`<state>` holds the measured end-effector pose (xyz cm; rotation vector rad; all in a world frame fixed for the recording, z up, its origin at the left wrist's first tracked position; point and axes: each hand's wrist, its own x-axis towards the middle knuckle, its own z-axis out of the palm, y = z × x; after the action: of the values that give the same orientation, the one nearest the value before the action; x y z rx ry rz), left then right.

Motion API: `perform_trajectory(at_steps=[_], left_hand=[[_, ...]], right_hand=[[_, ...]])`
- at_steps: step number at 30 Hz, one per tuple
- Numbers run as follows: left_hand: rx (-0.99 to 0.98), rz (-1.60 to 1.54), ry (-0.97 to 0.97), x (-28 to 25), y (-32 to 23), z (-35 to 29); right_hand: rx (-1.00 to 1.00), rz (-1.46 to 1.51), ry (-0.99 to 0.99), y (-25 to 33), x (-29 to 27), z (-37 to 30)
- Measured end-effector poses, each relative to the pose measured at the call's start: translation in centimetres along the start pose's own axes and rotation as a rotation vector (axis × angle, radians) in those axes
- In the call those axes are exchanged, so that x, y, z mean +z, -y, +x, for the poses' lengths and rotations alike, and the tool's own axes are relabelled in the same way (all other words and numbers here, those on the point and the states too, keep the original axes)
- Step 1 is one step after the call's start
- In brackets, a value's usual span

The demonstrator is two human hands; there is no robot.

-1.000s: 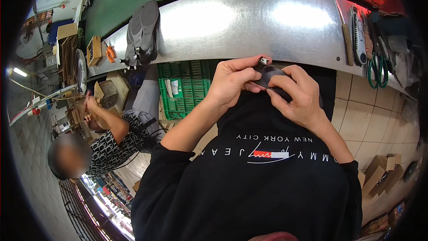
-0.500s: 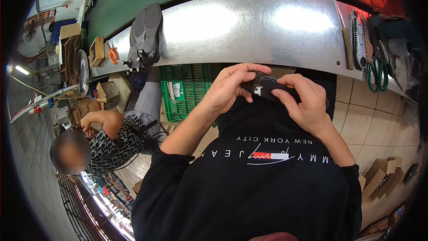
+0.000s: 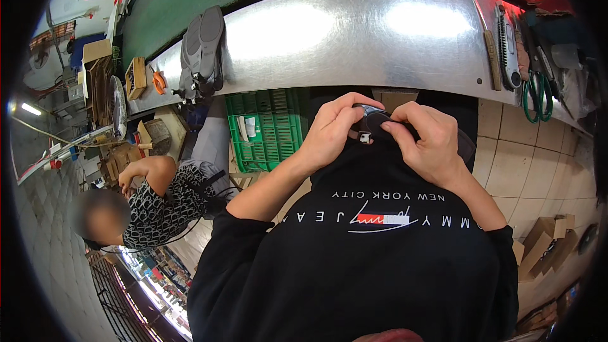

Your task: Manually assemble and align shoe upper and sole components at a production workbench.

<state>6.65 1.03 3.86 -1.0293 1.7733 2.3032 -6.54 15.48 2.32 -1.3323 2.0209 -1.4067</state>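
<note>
Between my hands, in front of my black top, is a dark sandal (image 3: 376, 121) with a small shiny metal buckle (image 3: 365, 138) on a strap at its left end. My left hand (image 3: 330, 132) pinches that end with thumb and forefinger, close to the strap. My right hand (image 3: 429, 140) grips the other side, its thumb and bent fingers pressed on the dark sole. Much of the sandal is hidden by the fingers. Several similar dark sandals (image 3: 204, 44) lie stacked on the bench to the left, soles up, buckles toward me.
The metal bench edge (image 3: 354, 44) runs across ahead of me. At right lie a pointed tool with a wooden handle (image 3: 492, 63), a utility knife (image 3: 508, 50) and green-handled scissors (image 3: 537, 98). At left are orange-handled pliers (image 3: 158, 81), a green crate (image 3: 269, 133) and another person (image 3: 174, 196).
The sandal has turned a little in my hands, and the buckle strap now hangs away from it. My left fingers have closed in on the end; my right hand has shifted slightly left.
</note>
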Motion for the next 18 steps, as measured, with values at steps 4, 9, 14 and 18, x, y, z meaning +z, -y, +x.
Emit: perform_trajectory(at_steps=[4, 9, 14, 18], left_hand=[[-0.001, 0.064, -0.009, 0.0, 0.5, -0.1], [0.038, 0.036, 0.007, -0.3, 1.1, -0.2], [0.038, 0.019, -0.015, 0.2, 0.8, -0.2], [0.042, 0.035, 0.005, 0.5, -0.8, -0.3]], right_hand=[[0.015, 0.01, 0.0, -0.1, 0.1, -0.2], [0.025, 0.043, 0.047, 0.0, -0.1, 0.0], [0.156, 0.185, 0.058, -0.3, -0.4, 0.2], [0.238, 0.298, 0.179, -0.1, -1.5, 1.2]])
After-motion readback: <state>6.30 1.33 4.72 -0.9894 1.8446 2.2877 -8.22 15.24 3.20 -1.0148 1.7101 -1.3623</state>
